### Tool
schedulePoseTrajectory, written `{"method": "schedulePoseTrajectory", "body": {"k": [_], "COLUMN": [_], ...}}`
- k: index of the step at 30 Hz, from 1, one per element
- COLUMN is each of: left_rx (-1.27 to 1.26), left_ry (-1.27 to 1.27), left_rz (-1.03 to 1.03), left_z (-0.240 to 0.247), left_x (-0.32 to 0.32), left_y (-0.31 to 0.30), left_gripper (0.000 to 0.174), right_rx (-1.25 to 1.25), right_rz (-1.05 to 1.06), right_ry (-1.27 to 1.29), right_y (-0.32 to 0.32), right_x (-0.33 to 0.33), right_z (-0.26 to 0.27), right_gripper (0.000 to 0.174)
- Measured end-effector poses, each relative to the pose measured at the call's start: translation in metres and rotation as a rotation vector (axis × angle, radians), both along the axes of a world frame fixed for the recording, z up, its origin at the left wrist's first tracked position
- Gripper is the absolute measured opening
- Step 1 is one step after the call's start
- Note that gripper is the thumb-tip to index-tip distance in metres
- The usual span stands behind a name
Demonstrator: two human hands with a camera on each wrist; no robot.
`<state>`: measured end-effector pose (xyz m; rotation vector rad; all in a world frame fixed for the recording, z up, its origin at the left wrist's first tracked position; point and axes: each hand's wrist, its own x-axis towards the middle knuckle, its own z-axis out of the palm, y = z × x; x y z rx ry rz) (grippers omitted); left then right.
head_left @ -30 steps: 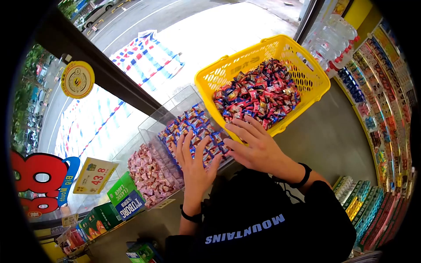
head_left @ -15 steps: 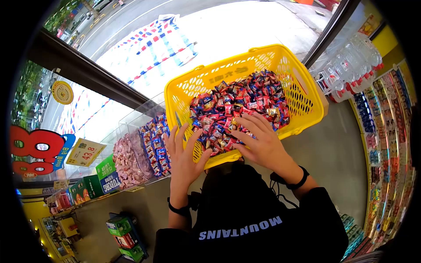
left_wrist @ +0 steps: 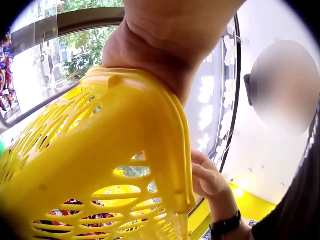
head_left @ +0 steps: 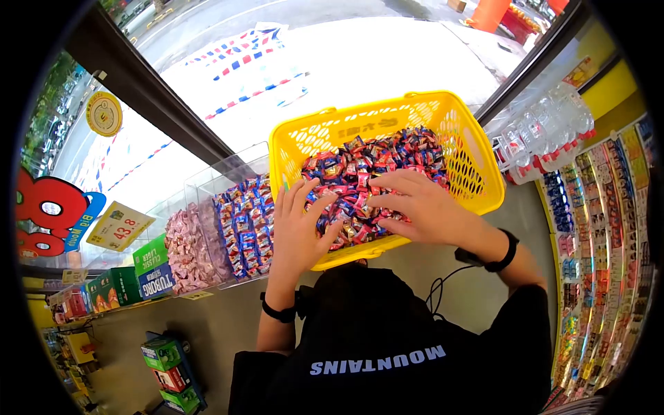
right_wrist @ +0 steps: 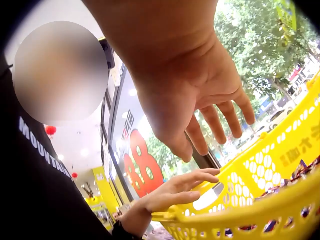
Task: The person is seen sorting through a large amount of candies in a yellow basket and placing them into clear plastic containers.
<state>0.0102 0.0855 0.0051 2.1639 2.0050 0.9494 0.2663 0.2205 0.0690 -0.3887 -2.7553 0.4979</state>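
Observation:
A yellow plastic shopping basket (head_left: 494, 197), filled partway with small wrapped candies (head_left: 387, 152) in red, blue and gold, stands in front of the person. My left hand (head_left: 297, 225) is at the basket's near left corner, fingers spread and reaching over the rim. From the right, my right hand (head_left: 429, 211) hangs above the candies with its fingers extended and slightly bent. Its palm faces down with nothing in it in the right wrist view, where the left hand (right_wrist: 172, 192) lies along the basket's rim.
Left of the basket, clear bins hold blue-wrapped candies (head_left: 242, 228) and pink-wrapped candies (head_left: 185, 252). A green Tuborg box (head_left: 153, 266) and a price card (head_left: 121, 227) stand farther left. Water bottles (head_left: 546, 131) and a stocked shelf (head_left: 602, 263) are at the right.
My left hand has gone from above the blue-wrapped candies to the basket's left side. My right hand has moved in over the basket's candies. The head view has shifted.

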Motion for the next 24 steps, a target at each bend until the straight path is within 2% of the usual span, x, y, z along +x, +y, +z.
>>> {"method": "schedulePoseTrajectory", "body": {"k": [1,4,5,11,14,15,19,24], "left_rx": [0.01,0.034,0.036,0.068,0.073,0.076,0.077,0.026], "left_ry": [-0.012,-0.044,-0.06,-0.061,-0.042,-0.04,-0.041,-0.053], "left_rz": [0.008,0.016,0.009,0.056,0.058,0.058,0.058,0.064], "left_z": [-0.003,-0.007,-0.007,-0.011,-0.015,-0.015,-0.018,-0.015], "left_x": [0.0,0.0,0.0,0.002,0.0,0.001,0.001,0.002], "left_y": [-0.001,-0.002,-0.001,-0.004,-0.006,-0.007,-0.007,-0.006], "left_gripper": [0.046,0.046,0.046,0.05,0.05,0.05,0.049,0.048], "right_rx": [0.083,0.076,0.045,0.106,0.234,0.165,0.25,0.302], "right_rz": [0.049,0.17,0.179,0.274,0.283,0.236,0.293,0.28], "right_ry": [-0.016,-0.14,-0.299,-0.627,-0.585,-0.695,-0.587,-0.546], "right_y": [0.008,0.038,0.049,0.096,0.107,0.102,0.102,0.091], "right_x": [-0.01,-0.047,-0.063,-0.144,-0.15,-0.155,-0.15,-0.147], "right_z": [0.006,0.005,0.001,-0.078,-0.119,-0.115,-0.139,-0.146], "right_gripper": [0.04,0.042,0.049,0.063,0.064,0.067,0.071,0.06]}}
